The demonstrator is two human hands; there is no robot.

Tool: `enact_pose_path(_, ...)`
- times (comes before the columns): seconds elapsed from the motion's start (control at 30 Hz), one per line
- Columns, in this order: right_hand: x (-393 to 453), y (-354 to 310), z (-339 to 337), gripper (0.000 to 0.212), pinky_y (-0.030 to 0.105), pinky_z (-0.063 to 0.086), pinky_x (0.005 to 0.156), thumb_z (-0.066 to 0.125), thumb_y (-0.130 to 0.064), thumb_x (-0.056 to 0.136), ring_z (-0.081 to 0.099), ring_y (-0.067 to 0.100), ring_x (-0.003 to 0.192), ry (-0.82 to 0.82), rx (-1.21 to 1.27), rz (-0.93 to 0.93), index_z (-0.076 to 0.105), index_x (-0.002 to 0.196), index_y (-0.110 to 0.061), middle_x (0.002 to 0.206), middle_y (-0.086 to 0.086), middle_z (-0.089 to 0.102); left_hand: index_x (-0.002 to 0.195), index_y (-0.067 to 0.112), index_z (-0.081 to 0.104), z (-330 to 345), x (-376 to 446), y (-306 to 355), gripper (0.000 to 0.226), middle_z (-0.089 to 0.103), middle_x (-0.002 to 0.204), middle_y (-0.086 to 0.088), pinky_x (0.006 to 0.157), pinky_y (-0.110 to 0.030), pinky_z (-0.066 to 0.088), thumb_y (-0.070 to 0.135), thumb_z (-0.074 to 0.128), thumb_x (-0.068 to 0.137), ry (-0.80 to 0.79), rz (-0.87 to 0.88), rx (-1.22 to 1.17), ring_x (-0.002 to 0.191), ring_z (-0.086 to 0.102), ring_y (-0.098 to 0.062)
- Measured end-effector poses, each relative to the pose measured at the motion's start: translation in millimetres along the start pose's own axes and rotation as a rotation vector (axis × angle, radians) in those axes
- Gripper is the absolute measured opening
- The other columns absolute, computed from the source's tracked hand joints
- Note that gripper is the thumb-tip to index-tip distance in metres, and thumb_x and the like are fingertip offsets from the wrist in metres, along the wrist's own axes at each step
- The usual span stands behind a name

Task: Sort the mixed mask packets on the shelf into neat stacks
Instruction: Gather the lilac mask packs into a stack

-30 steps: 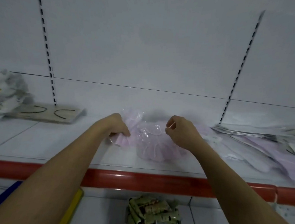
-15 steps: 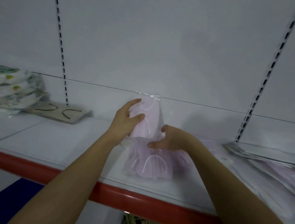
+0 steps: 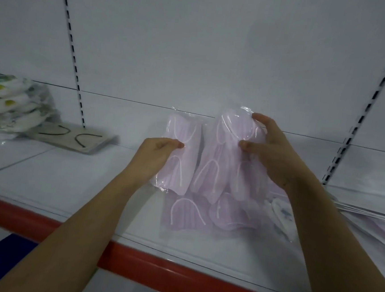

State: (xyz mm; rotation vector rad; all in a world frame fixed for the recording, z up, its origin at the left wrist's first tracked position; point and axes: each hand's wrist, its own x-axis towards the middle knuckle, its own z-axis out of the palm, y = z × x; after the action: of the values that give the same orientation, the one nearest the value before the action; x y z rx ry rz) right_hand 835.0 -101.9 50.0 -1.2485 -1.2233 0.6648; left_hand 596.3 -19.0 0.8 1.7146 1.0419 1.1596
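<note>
White shelf (image 3: 72, 182) with a red front edge (image 3: 175, 274) and a white slotted back panel (image 3: 196, 41), seen from above and in front. Near the middle of the shelf, two clear plastic packets, each enclosing a pale pink pleated mask with white ear loops, are held upright and side by side. The left hand (image 3: 155, 156) pinches the left pink packet (image 3: 182, 145) at its left edge between thumb and curled fingers; the right hand (image 3: 272, 153) grips the right pink packet (image 3: 229, 144) with its fingers curled over the top edge and its thumb pressed on the front. The lower ends of both packets overlap a loose pile of pink packets (image 3: 194, 216) lying flat toward the front edge; at least two can be told apart, but the exact count is unclear. At the right end of the shelf lies a flat stack of white packets (image 3: 368, 203), count indeterminate, with one white packet bearing a faint blue print (image 3: 281, 211) between it and the pink pile. At the left end, by the back panel, stands a stack of patterned packets (image 3: 11, 102), white with green and yellow marks, roughly four layers visible. Just beside it lies a beige packet (image 3: 75, 138) showing two dark ear loops. A blue sheet (image 3: 2, 259) shows below the shelf's front edge at the left.
</note>
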Motion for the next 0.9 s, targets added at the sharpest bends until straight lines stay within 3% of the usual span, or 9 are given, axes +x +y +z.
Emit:
enact_pose_path(0.1, -4.7, -5.7, 7.3, 0.068, 0.029, 0.059, 0.069, 0.065, 0.012, 0.082, 0.072, 0.015, 0.085, -0.127, 0.263, 0.024, 0.048, 0.140, -0.020, 0.117, 0.009, 0.066, 0.107, 0.028, 0.077, 0.3, 0.2, 2.7, 0.044, 0.061, 0.104, 0.025, 0.080, -0.012, 0.037, 0.055, 0.044, 0.099, -0.061, -0.049, -0.008, 0.097, 0.056, 0.007)
enact_pose_path(0.2, -6.8, -13.5, 12.5, 0.067, 0.025, 0.057, 0.062, 0.063, 0.011, 0.075, 0.072, 0.016, 0.078, -0.224, 0.454, 0.008, 0.054, 0.135, -0.015, 0.107, 0.009, 0.071, 0.105, 0.036, 0.076, 1.4, -3.6, 5.4, 0.058, 0.063, 0.120, 0.010, 0.098, -0.029, 0.034, 0.072, 0.031, 0.094, -0.085, -0.102, 0.033, 0.110, 0.053, -0.010)
enact_pose_path(0.3, -10.5, -10.7, 21.4, 0.061, 0.029, 0.058, 0.066, 0.062, 0.011, 0.082, 0.070, 0.017, 0.078, -0.209, 0.435, 0.015, 0.053, 0.133, -0.019, 0.104, 0.006, 0.070, 0.105, 0.033, 0.077, -0.4, -8.8, 12.4, 0.079, 0.068, 0.125, -0.013, 0.107, -0.043, 0.043, 0.089, 0.028, 0.079, -0.280, -0.188, -0.262, 0.108, 0.060, -0.021)
enact_pose_path(0.43, -9.0, 17.3, 50.2, 0.070, 0.027, 0.046, 0.089, 0.074, -0.012, 0.084, 0.056, 0.017, 0.108, -0.062, -0.441, -0.213, 0.038, 0.141, -0.029, 0.128, -0.005, 0.053, 0.102, 0.019, 0.072, 5.6, -8.4, 8.5, 0.036, 0.076, 0.097, -0.006, 0.078, -0.036, 0.054, 0.041, 0.080, 0.075, -0.261, -0.040, -0.251, 0.089, 0.073, -0.023)
enact_pose_path(0.5, -5.3, 17.2, 54.9, 0.067, 0.024, 0.043, 0.082, 0.073, -0.015, 0.084, 0.055, 0.016, 0.094, 0.038, -0.495, -0.255, 0.038, 0.139, -0.030, 0.111, -0.002, 0.055, 0.126, 0.027, 0.059, 3.9, -2.4, -4.7, 0.058, 0.073, 0.113, 0.001, 0.080, -0.031, 0.055, 0.016, 0.082, 0.074, -0.179, 0.057, -0.185, 0.102, 0.070, -0.018)
enact_pose_path(0.6, 0.2, 12.5, 47.4, 0.045, 0.023, 0.044, 0.063, 0.072, -0.017, 0.086, 0.051, 0.015, 0.068, 0.205, -0.289, -0.215, 0.049, 0.122, -0.027, 0.081, 0.005, 0.053, 0.141, 0.056, 0.032, -0.4, -2.8, -6.5, 0.082, 0.051, 0.135, 0.028, 0.091, -0.015, 0.050, 0.012, 0.076, 0.087, -0.118, 0.120, -0.156, 0.114, 0.053, 0.017)
enact_pose_path(0.67, -4.2, 11.7, 54.4, 0.037, 0.029, 0.050, 0.066, 0.075, -0.018, 0.086, 0.058, 0.017, 0.076, 0.137, -0.009, -0.115, 0.052, 0.113, -0.025, 0.097, 0.010, 0.064, 0.145, 0.056, 0.030, 3.2, -1.0, -4.3, 0.065, 0.057, 0.135, 0.026, 0.103, -0.029, 0.048, 0.031, 0.065, 0.096, -0.148, 0.111, -0.212, 0.121, 0.056, 0.005)
enact_pose_path(0.77, -9.6, 20.4, 74.0, 0.035, 0.016, 0.046, 0.075, 0.076, -0.021, 0.086, 0.058, 0.012, 0.093, -0.077, -0.175, -0.120, 0.052, 0.113, -0.022, 0.112, 0.001, 0.059, 0.150, 0.051, 0.026, 7.1, -1.9, -0.7, 0.065, 0.057, 0.136, 0.018, 0.104, -0.029, 0.047, 0.058, 0.056, 0.093, -0.155, 0.084, -0.209, 0.117, 0.056, 0.010)
enact_pose_path(0.9, -9.2, 23.6, 72.1, 0.036, 0.018, 0.041, 0.075, 0.066, -0.028, 0.093, 0.052, 0.008, 0.088, -0.149, -0.507, -0.260, 0.048, 0.124, -0.023, 0.111, -0.002, 0.047, 0.153, 0.048, 0.015, 2.6, -8.5, -0.3, 0.079, 0.031, 0.137, 0.046, 0.083, 0.002, 0.038, 0.011, 0.059, 0.098, 0.035, 0.303, 0.075, 0.101, 0.045, 0.032)
